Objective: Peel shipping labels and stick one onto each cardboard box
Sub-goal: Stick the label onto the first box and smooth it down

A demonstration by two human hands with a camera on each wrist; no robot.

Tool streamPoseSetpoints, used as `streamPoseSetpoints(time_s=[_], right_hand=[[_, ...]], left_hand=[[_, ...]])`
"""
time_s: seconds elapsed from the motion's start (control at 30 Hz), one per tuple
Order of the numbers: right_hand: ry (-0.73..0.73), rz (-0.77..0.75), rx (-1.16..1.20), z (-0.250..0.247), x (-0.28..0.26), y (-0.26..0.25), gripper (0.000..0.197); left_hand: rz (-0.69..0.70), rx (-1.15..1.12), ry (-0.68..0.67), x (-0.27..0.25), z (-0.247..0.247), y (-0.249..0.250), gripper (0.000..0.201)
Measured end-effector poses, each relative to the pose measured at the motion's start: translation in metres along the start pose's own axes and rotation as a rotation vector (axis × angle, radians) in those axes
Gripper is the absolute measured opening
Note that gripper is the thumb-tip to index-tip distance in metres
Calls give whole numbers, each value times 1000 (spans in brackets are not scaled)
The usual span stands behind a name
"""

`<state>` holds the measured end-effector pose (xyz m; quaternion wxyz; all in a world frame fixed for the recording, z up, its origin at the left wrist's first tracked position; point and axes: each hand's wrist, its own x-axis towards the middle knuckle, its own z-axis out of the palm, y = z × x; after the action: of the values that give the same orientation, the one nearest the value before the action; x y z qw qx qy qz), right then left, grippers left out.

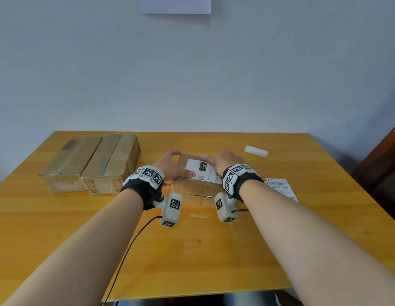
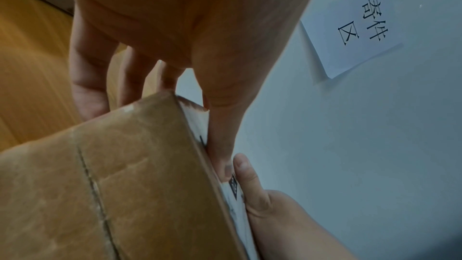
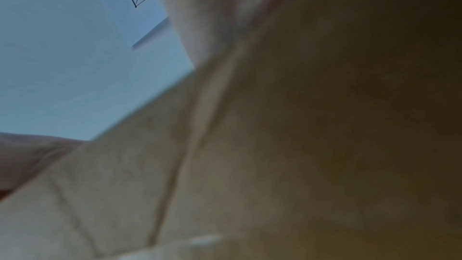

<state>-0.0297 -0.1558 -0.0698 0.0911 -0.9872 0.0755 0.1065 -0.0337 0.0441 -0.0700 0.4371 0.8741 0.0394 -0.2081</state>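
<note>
A small cardboard box sits mid-table with a white shipping label lying on its top. My left hand grips the box's left end, fingers curled over the far corner and down the side, thumb flat on the label's edge. My right hand lies on the label's right part with straight fingers pressing it down. The left wrist view shows the box's side close up. The right wrist view is a blurred stretch of cardboard.
Two larger cardboard boxes stand side by side at the left. A printed label sheet lies to the right of my right wrist. White crumpled backing paper lies at the back right. A paper sign hangs on the wall.
</note>
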Motion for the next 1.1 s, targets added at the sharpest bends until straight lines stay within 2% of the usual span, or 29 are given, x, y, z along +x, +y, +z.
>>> streamPoseSetpoints(time_s=[0.1, 0.47, 0.7, 0.93, 1.1], right_hand=[[19, 35, 55, 3, 8, 6, 76], [62, 32, 199, 4, 15, 22, 67], [84, 25, 230, 6, 17, 27, 63], [86, 56, 283, 6, 15, 30, 64], [3, 83, 335, 6, 10, 30, 68]], left_hand=[[-2, 2, 2, 1, 0, 0, 96], [4, -4, 0, 2, -1, -2, 95], [-21, 65, 28, 7, -2, -4, 82], [-7, 198, 143, 11, -4, -1, 83], [14, 60, 249, 16, 1, 1, 67]])
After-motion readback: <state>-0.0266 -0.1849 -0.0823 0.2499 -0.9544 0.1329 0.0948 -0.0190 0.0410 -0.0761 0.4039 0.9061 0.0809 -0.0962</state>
